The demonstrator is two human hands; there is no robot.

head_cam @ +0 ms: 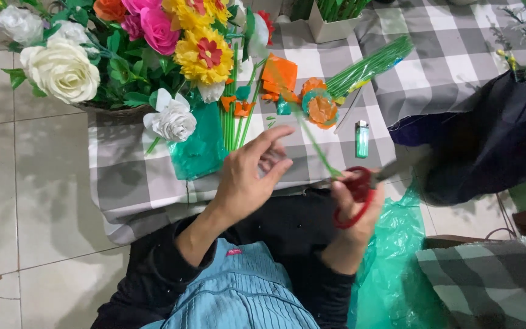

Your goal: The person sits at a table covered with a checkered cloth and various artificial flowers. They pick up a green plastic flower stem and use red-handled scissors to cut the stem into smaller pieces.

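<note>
My right hand [351, 210], low and right of the frame's centre, is closed through the red handles of the scissors [360, 195], with a thin green stem [315, 146] running up from it toward the orange paper flower [321, 109] on the checked cloth [129, 176]. My left hand [251, 176], at the centre, is open with fingers spread and holds nothing. A green lighter [361, 139] lies right of the flower. The bouquet [123, 49] fills the upper left.
</note>
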